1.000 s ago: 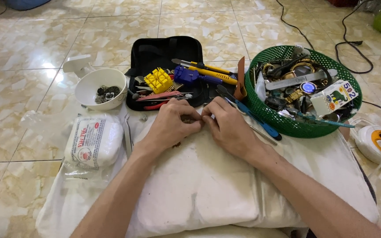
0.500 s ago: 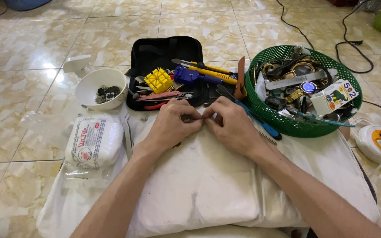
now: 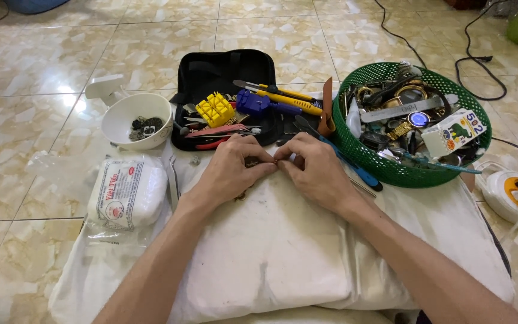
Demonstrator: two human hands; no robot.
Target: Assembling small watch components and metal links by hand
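A: Entry. Left hand [image 3: 230,170] and right hand [image 3: 314,170] meet fingertip to fingertip at the far edge of the white cushion [image 3: 271,252]. The fingers of both are curled shut around a small part [image 3: 276,161]; only a reddish speck shows between them, so I cannot tell what kind of piece it is.

B: Location of the part?

A: Pinched between the two hands, just above the cushion, just in front of the black tool case [image 3: 223,78] that lies open on the floor.

B: Note on technique?

A: My judgement: both wrists rest on the cushion, which steadies fine work; keep them planted. Keep the part low over the cloth, so a slip lands on fabric, not on the tiled floor [image 3: 31,120].

B: Surroundings?

A: White bowl [image 3: 128,123] with small dark bits to the left, a white packet [image 3: 128,193] near the left forearm, a green basket [image 3: 391,171] of watches and tools to the right.
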